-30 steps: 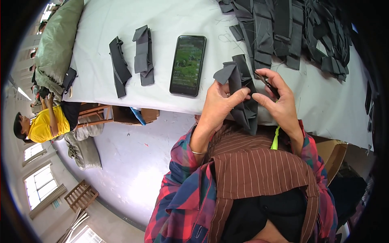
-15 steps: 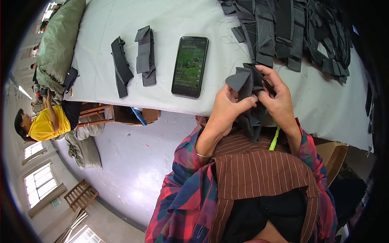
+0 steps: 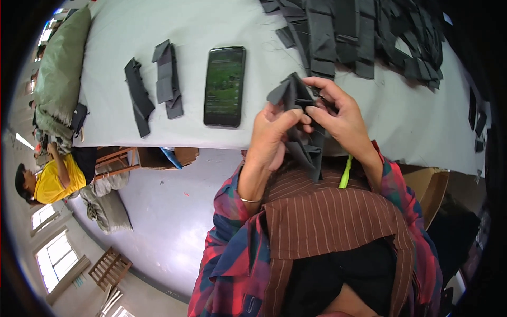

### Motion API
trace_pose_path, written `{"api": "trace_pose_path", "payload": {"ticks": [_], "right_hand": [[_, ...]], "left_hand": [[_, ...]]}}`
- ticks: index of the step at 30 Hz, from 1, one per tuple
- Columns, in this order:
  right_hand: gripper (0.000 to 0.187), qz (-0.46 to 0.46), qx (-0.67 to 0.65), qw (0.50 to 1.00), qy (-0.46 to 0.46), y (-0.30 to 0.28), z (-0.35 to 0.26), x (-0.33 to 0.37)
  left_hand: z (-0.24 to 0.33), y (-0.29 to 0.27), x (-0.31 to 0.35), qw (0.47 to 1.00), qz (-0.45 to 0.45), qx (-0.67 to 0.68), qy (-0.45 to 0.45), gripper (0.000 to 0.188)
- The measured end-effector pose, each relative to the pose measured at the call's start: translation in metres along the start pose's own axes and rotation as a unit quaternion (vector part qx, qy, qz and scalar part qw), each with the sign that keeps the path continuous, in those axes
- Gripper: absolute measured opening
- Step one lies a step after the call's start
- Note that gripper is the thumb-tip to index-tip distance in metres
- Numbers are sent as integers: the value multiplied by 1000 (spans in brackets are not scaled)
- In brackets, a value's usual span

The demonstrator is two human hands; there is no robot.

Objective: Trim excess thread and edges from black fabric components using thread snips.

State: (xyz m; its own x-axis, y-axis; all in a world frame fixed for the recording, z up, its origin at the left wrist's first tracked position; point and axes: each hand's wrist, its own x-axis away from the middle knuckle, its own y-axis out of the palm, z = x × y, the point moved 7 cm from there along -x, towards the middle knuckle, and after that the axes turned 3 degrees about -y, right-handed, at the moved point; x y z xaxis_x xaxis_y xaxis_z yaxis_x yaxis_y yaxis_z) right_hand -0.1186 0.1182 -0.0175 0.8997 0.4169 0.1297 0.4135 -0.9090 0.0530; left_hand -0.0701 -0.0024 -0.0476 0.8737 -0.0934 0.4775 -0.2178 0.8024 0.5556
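A folded dark grey fabric strip is held up between my two hands, over the near edge of the table. My left hand grips it from the left, thumb pressed across the cloth. Closed on its right side, my right hand has thumb and forefinger bent around the fabric. Something small and dark shows inside the right fingers; its kind is hidden. A lime-yellow strip hangs below the right wrist, in front of the brown striped apron.
Two dark grey fabric strips and a phone with a lit screen lie on the white-covered table. Heaped fabric strips with loose threads fill the far right. Left are a stuffed sack and a person in yellow.
The view has shifted, so the table items sit further left. Both hands still hold the fabric strip, whose folds have opened and turned slightly.
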Motion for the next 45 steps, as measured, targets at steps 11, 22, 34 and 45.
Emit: {"api": "trace_pose_path", "payload": {"ticks": [11,22,34,45], "right_hand": [[26,40,169,979,-111,-33,-26,10],[26,26,329,925,-190,-24,-43,21],[34,46,173,977,-113,-19,-15,12],[17,88,237,957,-141,-12,-19,18]], "left_hand": [[-4,1,0,999,4,23,-47,33],[-2,3,-3,998,-3,-44,-49,36],[-4,6,2,997,1,-66,-51,38],[-2,16,6,998,-1,-52,-27,44]]}}
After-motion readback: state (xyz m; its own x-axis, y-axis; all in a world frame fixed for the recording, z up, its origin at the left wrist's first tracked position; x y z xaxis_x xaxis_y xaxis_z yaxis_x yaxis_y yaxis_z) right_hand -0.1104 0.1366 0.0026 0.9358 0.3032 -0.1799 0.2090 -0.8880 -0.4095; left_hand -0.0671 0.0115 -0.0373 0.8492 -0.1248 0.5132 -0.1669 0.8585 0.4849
